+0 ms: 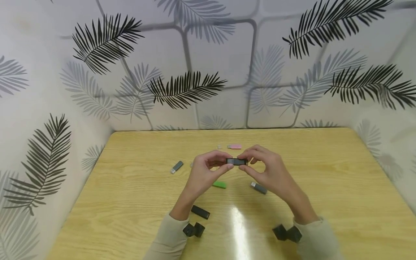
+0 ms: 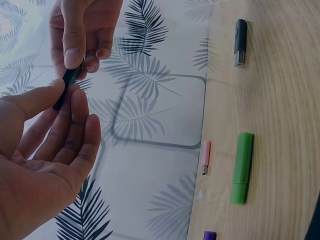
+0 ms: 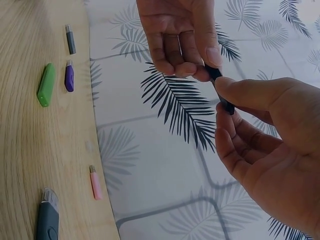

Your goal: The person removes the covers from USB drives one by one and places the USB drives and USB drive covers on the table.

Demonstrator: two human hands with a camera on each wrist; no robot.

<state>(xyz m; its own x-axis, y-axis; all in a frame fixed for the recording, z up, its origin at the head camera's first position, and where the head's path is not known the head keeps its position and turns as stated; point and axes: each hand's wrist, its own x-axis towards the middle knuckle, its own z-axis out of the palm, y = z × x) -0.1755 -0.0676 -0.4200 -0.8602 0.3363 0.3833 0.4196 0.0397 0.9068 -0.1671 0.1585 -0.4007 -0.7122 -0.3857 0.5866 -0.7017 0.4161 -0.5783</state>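
A dark USB flash drive (image 1: 236,161) is held up over the table between both hands, lying roughly level in the head view. My left hand (image 1: 204,172) pinches its left end between thumb and fingers. From the other side, my right hand (image 1: 269,170) pinches the right end the same way. Fingertips hide both ends of the drive. Beneath the hands lies a green stick-shaped drive (image 1: 219,184), partly behind the left hand. A grey USB drive (image 1: 259,187) with a bare metal plug rests below the right hand.
Another grey USB drive (image 1: 177,167) lies to the left. Toward the back are a pink drive (image 1: 234,146) and a small clear cap (image 1: 219,147). A purple drive (image 3: 69,77) shows in the right wrist view. Near the left forearm lies a long black drive (image 1: 200,212). Patterned walls border the table.
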